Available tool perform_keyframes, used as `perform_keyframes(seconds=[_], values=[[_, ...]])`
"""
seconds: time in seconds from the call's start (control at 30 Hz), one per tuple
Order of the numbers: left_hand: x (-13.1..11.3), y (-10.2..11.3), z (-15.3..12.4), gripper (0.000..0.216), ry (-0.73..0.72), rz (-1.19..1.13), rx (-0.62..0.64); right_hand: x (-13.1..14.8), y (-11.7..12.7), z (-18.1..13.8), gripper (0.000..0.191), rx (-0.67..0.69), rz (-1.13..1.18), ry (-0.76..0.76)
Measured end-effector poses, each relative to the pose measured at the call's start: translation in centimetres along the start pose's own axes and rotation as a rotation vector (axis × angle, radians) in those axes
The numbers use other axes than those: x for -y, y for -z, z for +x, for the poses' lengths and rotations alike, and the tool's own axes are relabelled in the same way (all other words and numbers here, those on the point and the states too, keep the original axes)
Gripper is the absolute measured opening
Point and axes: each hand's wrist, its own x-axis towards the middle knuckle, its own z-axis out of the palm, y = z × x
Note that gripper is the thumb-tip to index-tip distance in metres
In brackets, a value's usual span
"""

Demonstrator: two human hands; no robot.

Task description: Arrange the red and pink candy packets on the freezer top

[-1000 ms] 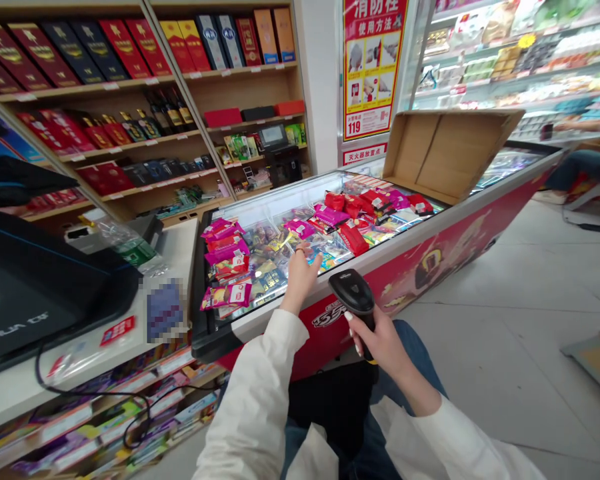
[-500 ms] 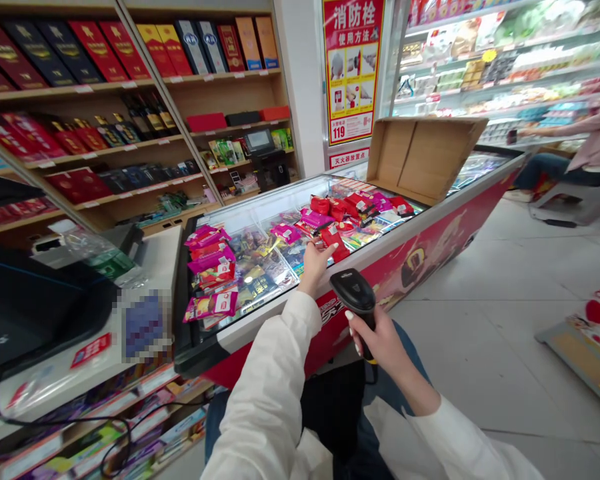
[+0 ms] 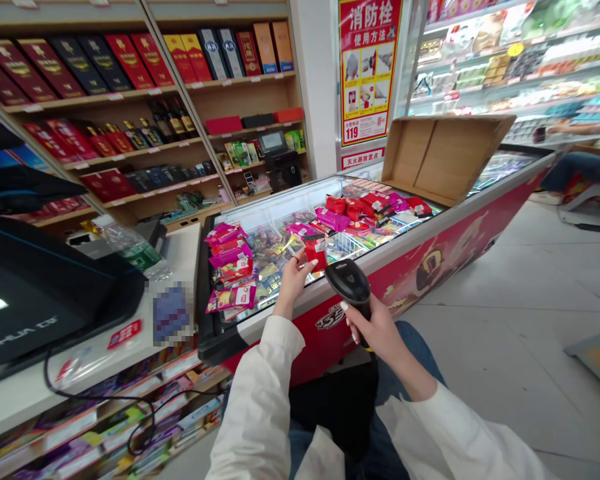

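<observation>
My left hand is closed on a red snack packet, raised a little over the near edge of the freezer's glass top. In my right hand is a black barcode scanner, gripped by its handle, its head close to the packet and slightly right of it. Behind the packet lies a loose pile of red and purple snack packets. At the left end of the glass, more packets lie in an overlapping row. Wrapped goods show through the glass below.
An open cardboard box stands on the chest freezer at the far right. To my left, a counter holds a black monitor and a plastic bottle. A person's arm shows at the right edge.
My left hand has taken the red packet off the pile and drawn it left, nearer the scanner's head. The view has turned slightly left.
</observation>
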Motion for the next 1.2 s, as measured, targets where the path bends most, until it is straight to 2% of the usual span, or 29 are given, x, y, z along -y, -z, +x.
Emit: perform_keyframes(seconds=[0.5,0.6,0.7,0.8,0.87,0.93,1.0,1.07,1.13,1.2], values=[[-1.1,-0.5,-0.4,0.066,-0.002,0.048,0.001,0.3,0.2,-0.5,0.044,0.011,-0.016,-0.005],[-1.1,-0.9,-0.5,0.069,0.002,0.074,-0.04,0.1,0.4,-0.7,0.045,0.013,-0.009,0.0],[-1.8,-0.3,-0.8,0.066,-0.027,0.214,-0.118,-0.2,0.7,-0.8,0.046,0.012,-0.017,-0.005],[-3.9,2.4,-1.5,0.056,-0.172,0.49,-0.222,-0.5,0.8,-0.9,0.046,0.008,-0.015,-0.014],[-5.9,5.2,-2.1,0.053,-0.285,0.744,-0.316,-0.7,0.8,-1.0,0.045,0.008,-0.007,-0.022],[-7.9,8.2,-2.6,0.049,-0.323,1.0,-0.438,-0.8,0.8,-1.0,0.044,0.011,-0.004,-0.029],[-9.2,10.9,-2.8,0.047,-0.252,1.207,-0.531,-0.8,0.6,-1.1,0.044,0.016,-0.007,-0.03],[-9.9,12.8,-2.9,0.044,-0.128,1.326,-0.56,-0.8,0.3,-1.1,0.045,0.022,-0.005,-0.03],[-10.1,13.9,-2.8,0.043,-0.043,1.365,-0.546,-0.9,0.0,-1.1,0.046,0.029,0.005,-0.034],[-10.1,14.1,-2.6,0.047,-0.031,1.362,-0.531,-1.0,-0.1,-1.0,0.046,0.031,0.014,-0.038]])
